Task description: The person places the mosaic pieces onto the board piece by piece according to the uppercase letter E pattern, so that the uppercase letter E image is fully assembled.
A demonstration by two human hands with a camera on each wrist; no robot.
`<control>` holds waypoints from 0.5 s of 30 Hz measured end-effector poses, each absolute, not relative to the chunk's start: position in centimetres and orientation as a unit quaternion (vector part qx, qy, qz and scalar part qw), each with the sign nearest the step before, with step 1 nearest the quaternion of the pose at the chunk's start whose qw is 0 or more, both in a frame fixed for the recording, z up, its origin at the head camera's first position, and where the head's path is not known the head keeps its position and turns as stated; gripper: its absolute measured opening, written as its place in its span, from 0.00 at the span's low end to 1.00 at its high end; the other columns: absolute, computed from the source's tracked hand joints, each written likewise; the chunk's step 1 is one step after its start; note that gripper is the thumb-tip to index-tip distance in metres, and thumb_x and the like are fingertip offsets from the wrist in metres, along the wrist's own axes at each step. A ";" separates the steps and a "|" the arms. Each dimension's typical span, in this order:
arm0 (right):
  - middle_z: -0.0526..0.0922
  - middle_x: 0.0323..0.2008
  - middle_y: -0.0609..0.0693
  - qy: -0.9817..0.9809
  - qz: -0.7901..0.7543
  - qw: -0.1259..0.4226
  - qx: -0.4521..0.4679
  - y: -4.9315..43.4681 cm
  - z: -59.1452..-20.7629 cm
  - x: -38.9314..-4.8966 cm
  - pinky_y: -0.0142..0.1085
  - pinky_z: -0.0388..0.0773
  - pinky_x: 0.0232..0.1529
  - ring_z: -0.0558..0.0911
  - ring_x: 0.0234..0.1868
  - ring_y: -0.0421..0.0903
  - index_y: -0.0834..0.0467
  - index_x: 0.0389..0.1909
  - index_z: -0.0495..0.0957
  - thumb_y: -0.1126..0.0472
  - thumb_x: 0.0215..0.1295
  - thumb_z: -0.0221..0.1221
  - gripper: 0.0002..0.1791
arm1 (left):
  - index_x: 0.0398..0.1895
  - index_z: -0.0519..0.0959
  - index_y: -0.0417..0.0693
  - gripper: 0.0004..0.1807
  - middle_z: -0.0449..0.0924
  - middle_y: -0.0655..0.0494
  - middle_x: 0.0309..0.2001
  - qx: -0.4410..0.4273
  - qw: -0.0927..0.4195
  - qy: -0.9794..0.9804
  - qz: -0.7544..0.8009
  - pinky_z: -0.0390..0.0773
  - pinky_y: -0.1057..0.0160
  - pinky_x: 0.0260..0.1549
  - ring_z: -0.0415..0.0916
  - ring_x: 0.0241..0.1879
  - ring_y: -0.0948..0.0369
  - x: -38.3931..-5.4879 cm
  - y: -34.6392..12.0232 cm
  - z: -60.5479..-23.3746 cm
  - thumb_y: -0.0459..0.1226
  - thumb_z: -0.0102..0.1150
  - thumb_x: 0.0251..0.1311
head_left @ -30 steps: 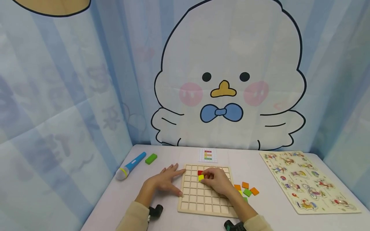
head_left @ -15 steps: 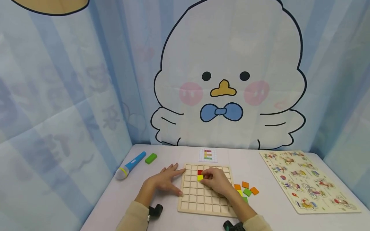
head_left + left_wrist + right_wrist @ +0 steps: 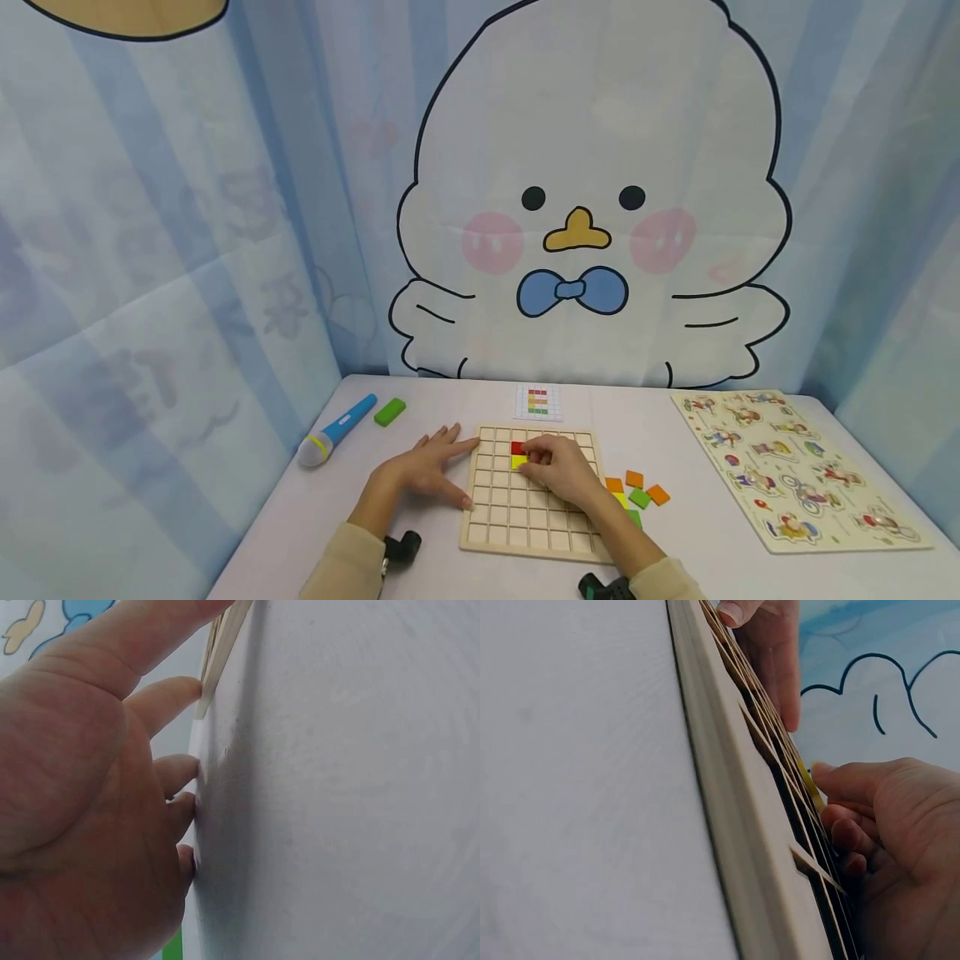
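A wooden grid board [image 3: 498,533] lies flat on the table. My left hand [image 3: 426,468] spreads its fingers at the board's left side, thumb and index fingertip against its edge; the other fingertips rest on the table in the left wrist view. Over the upper middle of the board, my right hand [image 3: 558,468] has curled fingers and pinches a yellow square tile [image 3: 518,461] at its right side. In the right wrist view the thumb meets this yellow tile [image 3: 810,785] low at the grid. Directly behind it sits a red tile [image 3: 517,448], its right part hidden by the fingers.
Several loose orange, green and yellow tiles [image 3: 639,497] lie right of the board, partly behind the right forearm. A pattern card [image 3: 537,402] lies behind the board. A toy microphone [image 3: 337,431] and green block [image 3: 390,412] are at left, a picture puzzle board [image 3: 798,475] at right.
The yellow tile, tilted in the right fingers a second ago, now lies level in the grid in front of the red tile. The left hand keeps its place.
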State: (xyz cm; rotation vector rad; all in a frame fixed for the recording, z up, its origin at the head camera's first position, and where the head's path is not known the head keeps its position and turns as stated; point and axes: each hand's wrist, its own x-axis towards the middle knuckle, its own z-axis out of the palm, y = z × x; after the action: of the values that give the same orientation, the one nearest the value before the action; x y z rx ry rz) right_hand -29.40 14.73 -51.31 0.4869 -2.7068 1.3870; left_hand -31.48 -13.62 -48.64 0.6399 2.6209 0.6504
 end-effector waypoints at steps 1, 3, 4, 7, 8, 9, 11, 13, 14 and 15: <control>0.82 0.32 0.44 -0.878 0.449 0.034 0.161 14.7 -51.3 -29.4 0.28 0.73 0.30 0.75 0.29 0.39 0.59 0.46 0.88 0.60 0.63 0.72 0.13 | 0.81 0.61 0.67 0.58 0.42 0.45 0.85 0.226 0.183 0.929 0.230 0.36 0.38 0.81 0.34 0.85 0.44 -31.5 -13.6 -48.6 0.63 0.78 0.45; 0.82 0.31 0.44 -0.879 0.443 0.045 0.172 14.7 -51.2 -29.4 0.29 0.74 0.30 0.75 0.29 0.38 0.58 0.44 0.88 0.61 0.63 0.72 0.10 | 0.81 0.61 0.67 0.58 0.42 0.45 0.85 0.224 0.182 0.929 0.233 0.36 0.38 0.82 0.34 0.85 0.44 -31.5 -13.7 -48.5 0.63 0.78 0.45; 0.82 0.31 0.44 -0.880 0.439 0.049 0.175 14.7 -51.2 -29.4 0.28 0.74 0.30 0.75 0.29 0.38 0.58 0.43 0.89 0.61 0.63 0.72 0.09 | 0.81 0.61 0.68 0.58 0.42 0.45 0.85 0.223 0.182 0.929 0.232 0.37 0.38 0.82 0.34 0.85 0.44 -31.5 -13.7 -48.5 0.62 0.78 0.45; 0.82 0.31 0.43 -0.883 0.428 0.057 0.185 14.6 -51.1 -29.4 0.29 0.74 0.30 0.75 0.29 0.38 0.57 0.40 0.89 0.61 0.63 0.72 0.07 | 0.81 0.61 0.68 0.57 0.42 0.45 0.85 0.223 0.180 0.930 0.230 0.37 0.38 0.82 0.35 0.85 0.45 -31.6 -13.8 -48.7 0.62 0.79 0.46; 0.82 0.30 0.44 -0.884 0.426 0.056 0.186 14.5 -51.0 -29.4 0.29 0.74 0.30 0.75 0.29 0.38 0.57 0.40 0.89 0.61 0.63 0.72 0.07 | 0.81 0.61 0.68 0.57 0.43 0.45 0.85 0.224 0.179 0.930 0.231 0.38 0.38 0.82 0.35 0.85 0.44 -31.7 -13.8 -48.7 0.62 0.79 0.46; 0.81 0.30 0.43 -0.885 0.424 0.053 0.183 14.5 -51.0 -29.4 0.29 0.74 0.30 0.75 0.29 0.38 0.57 0.40 0.89 0.60 0.63 0.72 0.07 | 0.81 0.61 0.68 0.57 0.43 0.45 0.85 0.224 0.178 0.930 0.230 0.37 0.39 0.82 0.35 0.85 0.45 -31.8 -13.9 -49.0 0.62 0.79 0.45; 0.81 0.31 0.43 -0.886 0.425 0.047 0.179 14.5 -50.9 -29.4 0.29 0.74 0.30 0.75 0.30 0.39 0.56 0.39 0.89 0.60 0.63 0.73 0.06 | 0.81 0.62 0.68 0.57 0.43 0.45 0.85 0.225 0.178 0.930 0.231 0.38 0.38 0.82 0.35 0.85 0.44 -31.9 -13.9 -49.1 0.62 0.79 0.45; 0.82 0.31 0.43 -0.884 0.433 0.039 0.172 14.6 -50.9 -29.3 0.29 0.74 0.31 0.76 0.30 0.40 0.56 0.40 0.89 0.59 0.63 0.73 0.07 | 0.81 0.61 0.69 0.58 0.43 0.45 0.85 0.226 0.179 0.929 0.231 0.38 0.38 0.82 0.35 0.85 0.45 -31.9 -13.9 -49.2 0.63 0.78 0.45; 0.82 0.31 0.43 -0.881 0.439 0.036 0.172 14.7 -50.8 -29.3 0.29 0.74 0.31 0.76 0.30 0.40 0.56 0.41 0.89 0.59 0.63 0.72 0.08 | 0.81 0.61 0.69 0.57 0.43 0.46 0.85 0.225 0.179 0.929 0.231 0.38 0.39 0.82 0.35 0.85 0.45 -31.9 -13.9 -49.3 0.63 0.78 0.45; 0.82 0.31 0.44 -0.878 0.446 0.033 0.172 14.9 -50.6 -29.3 0.29 0.74 0.31 0.76 0.30 0.40 0.56 0.42 0.89 0.58 0.64 0.72 0.09 | 0.81 0.61 0.69 0.58 0.42 0.46 0.86 0.225 0.180 0.930 0.231 0.38 0.39 0.82 0.35 0.85 0.45 -31.9 -13.8 -49.3 0.63 0.78 0.45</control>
State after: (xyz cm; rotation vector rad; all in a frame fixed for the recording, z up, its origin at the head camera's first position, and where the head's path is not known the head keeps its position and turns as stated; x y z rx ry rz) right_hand -29.25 14.91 -50.63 0.5285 -2.7017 1.3717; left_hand -31.92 -13.82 -49.34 0.6351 2.6271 0.6515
